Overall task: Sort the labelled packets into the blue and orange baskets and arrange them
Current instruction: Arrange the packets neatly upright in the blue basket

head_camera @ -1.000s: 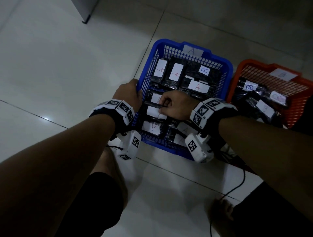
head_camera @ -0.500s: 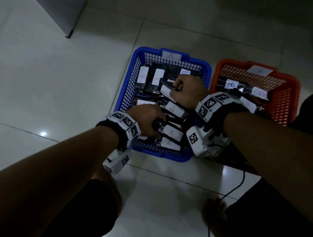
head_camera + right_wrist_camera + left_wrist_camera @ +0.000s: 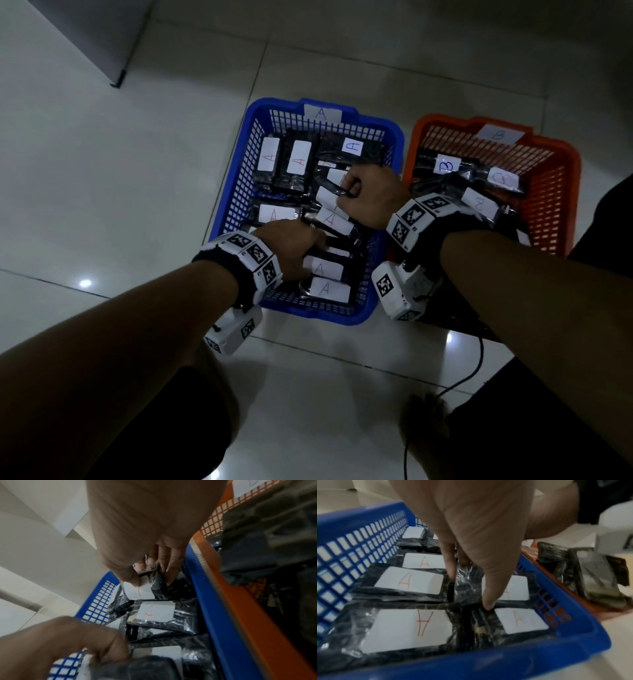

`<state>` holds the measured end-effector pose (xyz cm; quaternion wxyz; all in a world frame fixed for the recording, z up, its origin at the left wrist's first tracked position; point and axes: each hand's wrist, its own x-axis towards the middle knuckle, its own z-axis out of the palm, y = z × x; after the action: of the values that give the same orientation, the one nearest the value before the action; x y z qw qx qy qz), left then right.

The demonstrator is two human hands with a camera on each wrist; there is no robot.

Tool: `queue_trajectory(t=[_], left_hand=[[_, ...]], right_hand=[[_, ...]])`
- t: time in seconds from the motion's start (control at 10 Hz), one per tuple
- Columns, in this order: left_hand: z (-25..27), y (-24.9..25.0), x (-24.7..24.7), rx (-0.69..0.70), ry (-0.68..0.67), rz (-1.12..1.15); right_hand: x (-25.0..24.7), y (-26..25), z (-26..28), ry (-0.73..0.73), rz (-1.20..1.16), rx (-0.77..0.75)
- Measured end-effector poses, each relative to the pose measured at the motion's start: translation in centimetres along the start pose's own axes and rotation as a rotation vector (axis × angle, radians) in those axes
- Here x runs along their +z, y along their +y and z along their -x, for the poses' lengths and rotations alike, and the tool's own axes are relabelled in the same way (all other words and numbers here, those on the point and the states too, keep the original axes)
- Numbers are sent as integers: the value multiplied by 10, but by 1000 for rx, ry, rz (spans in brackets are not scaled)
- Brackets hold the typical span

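Bare forearms, no sleeves. Black wrist straps [image 3: 236,274] ringed with white blocks [image 3: 255,253] printed in black-and-white square codes. White camera housings [image 3: 400,291] hung under both wrists, coded too. Thin black cable [image 3: 459,387] trailing toward 6 o'clock. Dark shorts [image 3: 191,421]; bare foot [image 3: 424,411].

My head view was dim, with small glare spots on the glossy white floor tiles [image 3: 85,283]. Both wrist views were brighter, blurred, and edge-distorted.
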<state>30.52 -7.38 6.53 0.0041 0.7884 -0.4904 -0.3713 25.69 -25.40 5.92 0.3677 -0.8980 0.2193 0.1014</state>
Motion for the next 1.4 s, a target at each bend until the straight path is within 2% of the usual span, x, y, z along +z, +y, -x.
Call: queue_trajectory(t=[0.2, 0.4, 0.5, 0.6, 0.8, 0.9, 1.0, 1.1, 1.2, 1.3, 1.4], left_hand=[[-2, -12, -3, -134, -140, 121], [5, -33, -13, -294, -400, -142], [5, -44, -11, -236, -465, -279], [3, -47, -1, -254, -333, -105], [8, -36, -17, -181, -268, -99], [4, -27, -25, -94, -4, -141], [-7, -11, -26, 20, 100, -125], [-22, 1, -14, 32, 7, -146], [-31, 4, -7, 14, -5, -131], [-33, 0, -12, 68, 13, -82], [-32, -5, -16, 95, 274, -73]], right_hand=[[1, 3, -3, 9, -10, 21], [6, 6, -5, 10, -13, 19], [6, 6, -5, 8, -10, 11], [8, 7, -5, 14, -14, 11], [8, 9, -2, 100, -74, 12], [8, 9, 1, 134, -85, -28], [1, 10, 2, 195, -74, -74], [-6, 14, 2, 244, -77, -79], [-7, 18, 3, 266, -72, -77], [-6, 20, 6, 251, -86, -80], [-6, 20, 8, 261, -94, -102]])
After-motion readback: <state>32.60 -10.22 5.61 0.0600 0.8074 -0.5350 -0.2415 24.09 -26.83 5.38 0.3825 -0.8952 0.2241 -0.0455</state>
